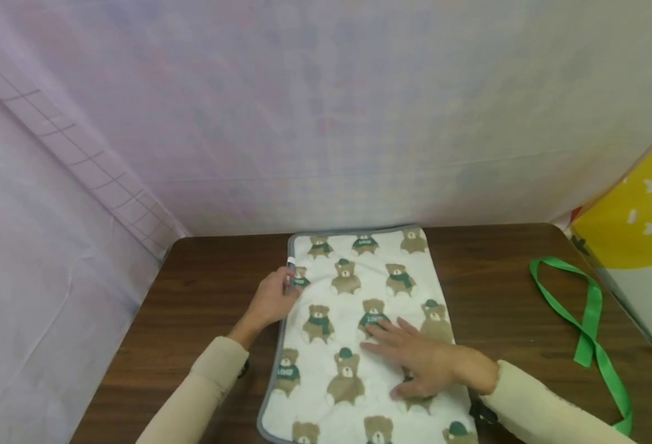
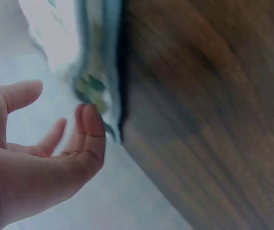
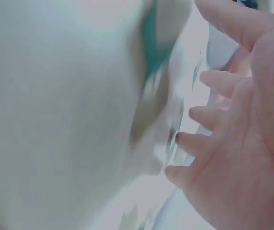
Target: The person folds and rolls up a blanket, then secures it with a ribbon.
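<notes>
A white cloth (image 1: 370, 277), printed with brown teddy bears in green and edged in grey, lies on the table like a folded blanket. At its left edge is my left hand (image 1: 273, 297), fingertips by the grey border near a small white tag. In the left wrist view, the bent fingers (image 2: 95, 132) are at the edge and the thumb stands apart from them. My right hand (image 1: 415, 354) is spread palm down over the middle of the cloth. The right wrist view shows its fingers (image 3: 209, 117) extended close to the surface; contact is hard to tell.
A green ribbon (image 1: 592, 317) lies looped on the right part of the dark wooden table (image 1: 193, 296). Pale fabric (image 1: 326, 123) hangs behind the table's back edge. A yellow patterned panel (image 1: 642, 216) is at the far right.
</notes>
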The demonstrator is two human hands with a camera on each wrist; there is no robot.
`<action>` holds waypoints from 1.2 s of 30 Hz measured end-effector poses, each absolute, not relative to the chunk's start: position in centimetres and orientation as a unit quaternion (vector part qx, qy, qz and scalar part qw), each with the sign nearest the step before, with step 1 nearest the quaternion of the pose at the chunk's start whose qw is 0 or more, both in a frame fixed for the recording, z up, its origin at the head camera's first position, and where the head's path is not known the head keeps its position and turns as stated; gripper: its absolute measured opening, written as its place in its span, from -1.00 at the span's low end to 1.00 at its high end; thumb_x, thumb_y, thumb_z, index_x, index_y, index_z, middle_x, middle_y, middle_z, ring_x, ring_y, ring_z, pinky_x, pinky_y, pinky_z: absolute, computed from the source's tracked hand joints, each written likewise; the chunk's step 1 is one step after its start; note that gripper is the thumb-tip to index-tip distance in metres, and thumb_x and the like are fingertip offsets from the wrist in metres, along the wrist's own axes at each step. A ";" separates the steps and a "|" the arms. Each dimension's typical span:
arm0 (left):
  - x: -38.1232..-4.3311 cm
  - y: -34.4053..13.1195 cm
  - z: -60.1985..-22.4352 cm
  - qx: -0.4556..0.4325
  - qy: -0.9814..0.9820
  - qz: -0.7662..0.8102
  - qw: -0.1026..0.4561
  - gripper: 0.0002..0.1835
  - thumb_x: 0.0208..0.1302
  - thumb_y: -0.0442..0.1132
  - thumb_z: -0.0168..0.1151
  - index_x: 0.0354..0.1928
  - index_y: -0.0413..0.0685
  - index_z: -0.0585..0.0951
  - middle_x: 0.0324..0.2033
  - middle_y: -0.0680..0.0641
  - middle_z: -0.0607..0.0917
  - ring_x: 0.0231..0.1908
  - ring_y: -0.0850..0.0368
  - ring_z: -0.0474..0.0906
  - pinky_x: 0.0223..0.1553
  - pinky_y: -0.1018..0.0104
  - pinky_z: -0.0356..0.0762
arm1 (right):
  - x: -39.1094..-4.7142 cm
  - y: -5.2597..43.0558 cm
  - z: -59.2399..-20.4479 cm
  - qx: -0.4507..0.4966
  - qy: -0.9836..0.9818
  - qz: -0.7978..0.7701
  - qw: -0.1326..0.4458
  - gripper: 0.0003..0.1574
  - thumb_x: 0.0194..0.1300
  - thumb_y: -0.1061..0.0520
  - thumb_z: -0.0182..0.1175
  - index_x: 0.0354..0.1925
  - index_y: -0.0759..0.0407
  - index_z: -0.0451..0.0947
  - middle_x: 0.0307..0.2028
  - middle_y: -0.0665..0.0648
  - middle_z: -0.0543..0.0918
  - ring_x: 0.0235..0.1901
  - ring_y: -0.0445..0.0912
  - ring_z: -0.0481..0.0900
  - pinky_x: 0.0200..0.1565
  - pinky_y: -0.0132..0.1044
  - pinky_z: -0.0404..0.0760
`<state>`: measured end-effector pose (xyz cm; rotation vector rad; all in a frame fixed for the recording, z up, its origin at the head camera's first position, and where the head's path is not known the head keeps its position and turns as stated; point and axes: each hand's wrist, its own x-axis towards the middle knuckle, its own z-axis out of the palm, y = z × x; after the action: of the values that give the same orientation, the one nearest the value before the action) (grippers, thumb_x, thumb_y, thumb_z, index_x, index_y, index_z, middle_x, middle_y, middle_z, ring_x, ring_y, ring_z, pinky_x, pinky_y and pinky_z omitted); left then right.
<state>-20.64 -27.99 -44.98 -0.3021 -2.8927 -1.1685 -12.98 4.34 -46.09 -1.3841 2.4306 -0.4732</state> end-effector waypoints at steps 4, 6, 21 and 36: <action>-21.7 -28.5 -45.4 -0.033 -0.920 -0.387 -0.059 -0.47 0.36 -0.14 0.21 0.28 -0.22 0.39 -0.11 -0.23 0.60 -0.15 -0.06 0.54 -0.09 0.02 0.53 | -11.1 2.4 -46.4 -0.550 0.815 -0.136 0.122 0.03 0.32 -0.36 0.13 0.54 0.04 0.07 0.52 0.32 0.06 0.45 0.37 0.03 0.28 0.45 0.06; -22.1 -28.5 -45.6 -0.007 -0.914 -0.396 -0.086 -0.41 0.37 -0.10 0.22 0.34 -0.18 0.32 -0.08 -0.23 0.62 -0.11 -0.07 0.56 -0.08 0.04 0.55 | -10.3 1.7 -46.7 -0.573 0.804 -0.114 0.109 0.03 0.32 -0.42 0.07 0.55 0.00 0.06 0.52 0.30 0.08 0.44 0.38 0.05 0.23 0.47 0.12; -23.2 -29.4 -46.4 0.029 -0.907 -0.415 -0.073 -0.42 0.29 -0.38 0.11 0.36 -0.22 0.29 -0.10 -0.31 0.61 -0.28 -0.07 0.61 -0.25 0.15 0.61 | -8.7 1.5 -47.6 -0.571 0.812 -0.079 0.090 0.42 -0.05 -0.45 0.36 0.58 -0.02 -0.07 0.54 0.28 0.01 0.45 0.36 0.03 0.21 0.48 0.15; -16.6 -27.5 -46.2 -0.340 -0.918 -0.145 -0.141 0.03 0.09 0.30 0.39 0.52 0.03 0.20 0.51 -0.36 -0.02 0.51 -0.28 -0.12 0.44 -0.19 0.01 | -14.5 4.8 -46.7 -0.311 0.927 -0.136 0.161 0.39 -0.03 -0.41 0.38 0.56 0.05 -0.02 0.55 0.30 -0.12 0.50 0.37 -0.21 0.28 0.54 -0.26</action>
<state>-16.60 -27.48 -46.16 -1.1774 -3.1753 -0.5025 -14.51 4.81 -46.70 -0.8876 2.6461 -0.3894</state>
